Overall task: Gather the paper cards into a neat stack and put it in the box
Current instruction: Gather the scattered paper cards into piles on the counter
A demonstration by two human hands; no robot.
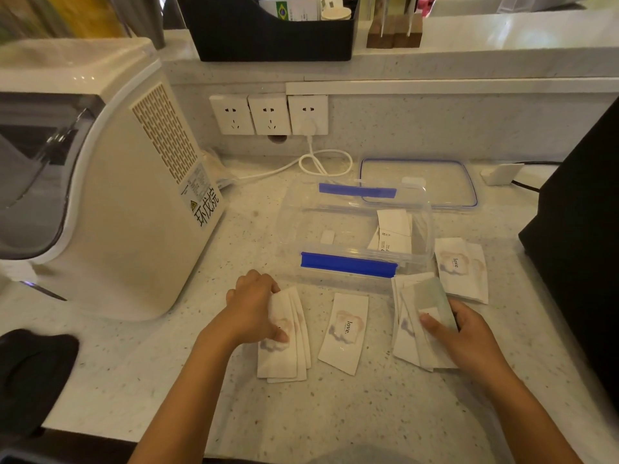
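Note:
White paper cards printed with a pale cloud and the word "love" lie on the speckled counter in front of a clear plastic box point(291, 229) with blue clips. My left hand point(254, 306) grips a small fanned pile of cards point(284, 353). My right hand point(465, 336) holds another fanned pile point(415, 316), thumb on top. A single card point(345, 333) lies flat between the two piles. More cards point(464, 269) lie overlapped right of the box. A few cards point(393, 232) lean inside the box at its right end.
The box's clear lid point(418, 182) with blue rim lies behind the box. A large cream appliance point(110, 195) stands at the left, a black object point(582, 229) at the right. A white cable point(321, 162) runs from the wall sockets point(268, 113). A dark cloth point(33, 373) lies at the near left.

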